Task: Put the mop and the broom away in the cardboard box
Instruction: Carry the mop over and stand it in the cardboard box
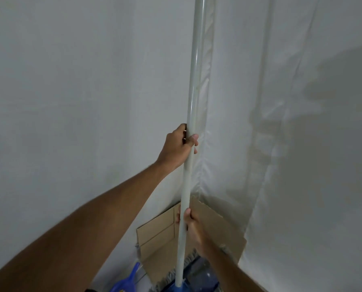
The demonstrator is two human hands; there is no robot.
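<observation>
A long pale grey mop handle stands almost upright in the middle of the head view, running off the top edge. My left hand grips it partway up. My right hand grips it lower down. At the bottom the handle joins a blue mop head with grey fringe. The mop head sits at the mouth of the open cardboard box, which stands in the corner against the white sheeting. A blue plastic piece, cut off by the frame, shows at the bottom left of the box; what it belongs to cannot be told.
White fabric walls meet in a corner seam right behind the handle. The right wall carries the shadow of my arms. The box flaps lean against both walls.
</observation>
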